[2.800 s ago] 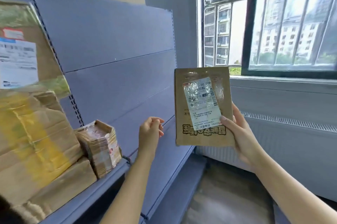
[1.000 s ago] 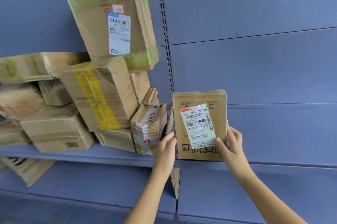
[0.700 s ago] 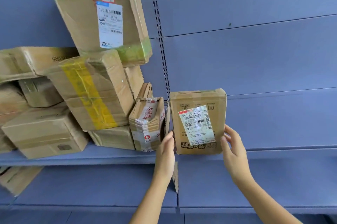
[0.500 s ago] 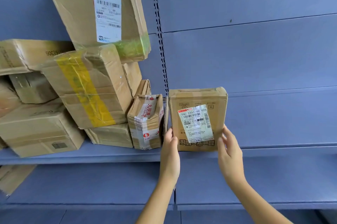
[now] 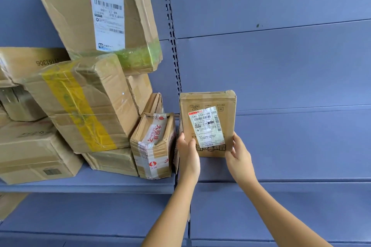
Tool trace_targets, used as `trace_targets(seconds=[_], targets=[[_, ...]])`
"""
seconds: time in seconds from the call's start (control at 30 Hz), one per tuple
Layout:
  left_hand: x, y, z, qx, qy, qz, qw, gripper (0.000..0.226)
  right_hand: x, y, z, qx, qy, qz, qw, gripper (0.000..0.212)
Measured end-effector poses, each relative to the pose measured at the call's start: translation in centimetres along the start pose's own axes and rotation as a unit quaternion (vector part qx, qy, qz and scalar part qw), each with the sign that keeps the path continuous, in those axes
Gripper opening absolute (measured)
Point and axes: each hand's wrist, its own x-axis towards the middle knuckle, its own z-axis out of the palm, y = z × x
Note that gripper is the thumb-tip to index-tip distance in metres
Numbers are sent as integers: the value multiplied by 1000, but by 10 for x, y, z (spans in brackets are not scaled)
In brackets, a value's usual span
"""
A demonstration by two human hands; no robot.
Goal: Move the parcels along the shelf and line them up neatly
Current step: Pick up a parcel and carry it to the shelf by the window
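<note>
Holds a flat brown parcel (image 5: 207,102) upright at the back of the blue shelf (image 5: 86,183), just right of the slotted upright (image 5: 170,25), white label facing out. Grips its lower left edge with the left hand (image 5: 188,159), thumb curled over the front, fingers wrapped round the side nearest the upright. Pinches its lower right corner with the right hand (image 5: 240,159), thumb on the front, fingers curled along the edge farther from the upright. Just left of the upright, a small taped parcel (image 5: 154,146) on end; farther left of it, a leaning stack of larger boxes (image 5: 84,106).
</note>
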Motion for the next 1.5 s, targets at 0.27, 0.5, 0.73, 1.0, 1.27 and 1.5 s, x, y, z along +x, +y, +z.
trace_targets(seconds=[0.27,0.5,0.73,1.0,1.27,1.5], targets=[[57,1,24,12,15,-19,1000,46,66,4,5,-2,-24,10,1000,65],[94,4,42,51,28,-24,998,40,109,3,7,-27,-37,15,999,58],[116,2,50,50,39,-35,997,40,134,14,22,-121,-2,19,992,74],[134,-4,60,19,58,10,998,39,148,9,30,-94,-19,52,994,76],[151,-12,68,44,50,-10,998,77,156,9,34,-75,-36,64,994,77],[155,-16,69,44,49,5,998,65,156,9,36,-58,-30,61,996,79]])
